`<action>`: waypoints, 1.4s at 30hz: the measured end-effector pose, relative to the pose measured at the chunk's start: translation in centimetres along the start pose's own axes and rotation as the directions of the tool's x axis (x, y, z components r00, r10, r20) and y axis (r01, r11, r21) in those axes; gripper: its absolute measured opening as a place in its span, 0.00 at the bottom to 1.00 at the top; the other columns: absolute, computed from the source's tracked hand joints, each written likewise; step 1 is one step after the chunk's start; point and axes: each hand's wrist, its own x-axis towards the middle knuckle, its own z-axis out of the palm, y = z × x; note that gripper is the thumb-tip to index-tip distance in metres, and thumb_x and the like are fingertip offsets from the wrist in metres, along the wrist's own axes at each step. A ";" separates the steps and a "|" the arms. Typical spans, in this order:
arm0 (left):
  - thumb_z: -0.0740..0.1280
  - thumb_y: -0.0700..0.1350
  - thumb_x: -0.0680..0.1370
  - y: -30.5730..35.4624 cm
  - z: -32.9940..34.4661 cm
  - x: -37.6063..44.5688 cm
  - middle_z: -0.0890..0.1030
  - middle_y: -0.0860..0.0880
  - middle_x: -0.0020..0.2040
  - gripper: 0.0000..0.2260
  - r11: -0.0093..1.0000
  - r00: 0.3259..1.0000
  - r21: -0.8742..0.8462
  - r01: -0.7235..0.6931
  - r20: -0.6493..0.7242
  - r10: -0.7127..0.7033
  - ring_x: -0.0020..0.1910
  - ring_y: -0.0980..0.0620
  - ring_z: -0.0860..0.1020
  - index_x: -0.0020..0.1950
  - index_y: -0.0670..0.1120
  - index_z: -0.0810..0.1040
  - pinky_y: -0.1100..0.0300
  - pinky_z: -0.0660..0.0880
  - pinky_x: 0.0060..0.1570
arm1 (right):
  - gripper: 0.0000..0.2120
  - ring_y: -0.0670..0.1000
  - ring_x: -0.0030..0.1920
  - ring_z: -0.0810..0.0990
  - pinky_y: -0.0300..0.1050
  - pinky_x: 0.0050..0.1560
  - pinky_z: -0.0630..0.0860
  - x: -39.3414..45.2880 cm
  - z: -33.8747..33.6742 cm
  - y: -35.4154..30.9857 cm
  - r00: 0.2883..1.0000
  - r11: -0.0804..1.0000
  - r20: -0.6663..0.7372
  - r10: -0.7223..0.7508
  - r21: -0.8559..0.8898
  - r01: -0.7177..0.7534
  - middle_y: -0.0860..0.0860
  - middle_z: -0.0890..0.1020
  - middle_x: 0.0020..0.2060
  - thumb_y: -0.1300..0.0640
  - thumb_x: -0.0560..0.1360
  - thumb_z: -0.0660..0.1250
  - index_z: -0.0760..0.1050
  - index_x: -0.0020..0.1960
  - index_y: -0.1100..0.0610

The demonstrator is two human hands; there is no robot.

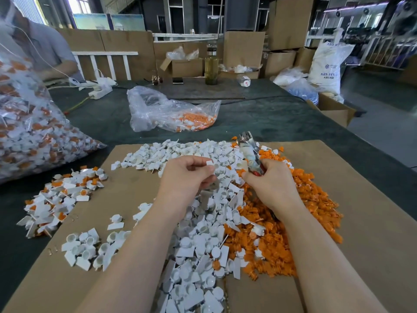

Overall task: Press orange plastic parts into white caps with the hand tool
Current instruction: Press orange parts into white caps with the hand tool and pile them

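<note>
White caps (198,256) are heaped nearest the lens on the cardboard sheet (67,274), orange parts (277,240) piled just beside them to the right; both judged light, stiff, a bit slippery, best pinched by the flat tab. One cap (209,163) is pinched in the left hand (187,177); the hand tool (249,154) is gripped at its red handle by the right hand (273,184); tool tip blurred, jaw contents not discernible; cap orientation hidden by fingers.
</note>
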 end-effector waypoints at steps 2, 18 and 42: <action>0.74 0.37 0.74 -0.1 0.2 0.0 0.86 0.44 0.40 0.06 1.000 1.000 -0.006 -0.013 -0.009 0.013 0.36 0.52 0.85 0.50 0.41 0.82 0.63 0.82 0.38 | 0.07 0.48 0.29 0.73 0.44 0.28 0.69 0.0 0.0 -0.1 1.000 1.000 -0.017 -0.006 0.023 0.006 0.49 0.77 0.30 0.54 0.73 0.71 0.75 0.39 0.53; 0.74 0.40 0.74 -0.2 0.7 -0.3 0.86 0.48 0.35 0.04 1.000 0.998 0.028 0.004 -0.058 -0.003 0.35 0.52 0.85 0.46 0.44 0.81 0.66 0.78 0.31 | 0.09 0.38 0.26 0.72 0.32 0.24 0.66 -0.5 0.6 -0.9 0.984 0.981 -0.139 -0.107 0.145 0.128 0.43 0.73 0.28 0.54 0.75 0.70 0.73 0.39 0.48; 0.76 0.38 0.72 0.5 1.5 -1.1 0.86 0.47 0.36 0.03 0.991 0.990 -0.049 -0.128 -0.065 0.125 0.36 0.50 0.85 0.42 0.45 0.84 0.64 0.80 0.35 | 0.09 0.41 0.33 0.76 0.31 0.31 0.65 -2.5 2.1 -2.7 0.910 0.941 -0.266 -0.317 0.029 0.336 0.39 0.75 0.33 0.52 0.75 0.71 0.70 0.44 0.46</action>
